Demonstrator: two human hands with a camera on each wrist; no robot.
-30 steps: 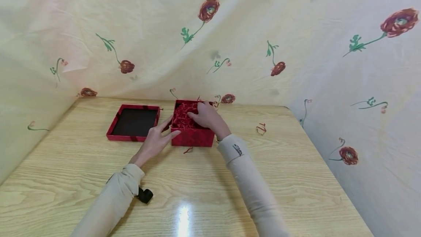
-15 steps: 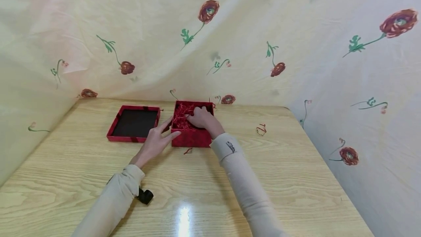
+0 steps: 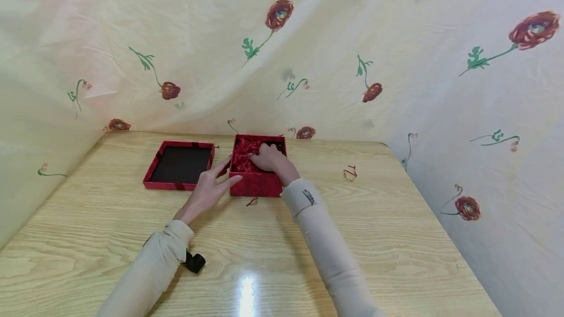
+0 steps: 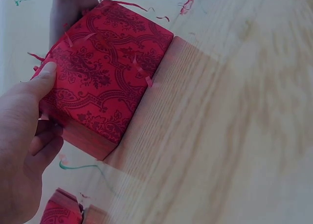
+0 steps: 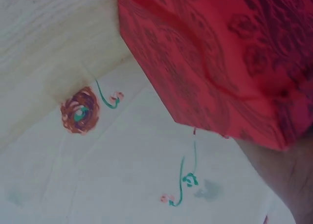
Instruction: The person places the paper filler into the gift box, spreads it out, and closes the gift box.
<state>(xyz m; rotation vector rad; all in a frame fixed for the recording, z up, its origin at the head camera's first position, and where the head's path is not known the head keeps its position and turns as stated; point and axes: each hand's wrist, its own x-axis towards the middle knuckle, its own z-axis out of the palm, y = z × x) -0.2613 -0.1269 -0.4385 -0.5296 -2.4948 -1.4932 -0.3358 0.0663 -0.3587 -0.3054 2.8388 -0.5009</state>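
A red patterned box [image 3: 256,185] stands open near the back of a wooden counter [image 3: 396,243], shredded red paper [image 3: 242,153] filling its left part. A person's left hand [image 3: 208,189] grips the box by its near left corner, thumb on the front wall and fingers along the side. The right hand [image 3: 270,158] reaches inside over the paper; its fingertips are hidden, so whether they hold anything cannot be told. Left of the box lies a shallow red lid [image 3: 180,164], black inside facing up. One paper strip [image 3: 252,202] lies just before the box, another strip [image 3: 350,173] well to its right. Flowered cloth [image 3: 207,53] hangs behind.
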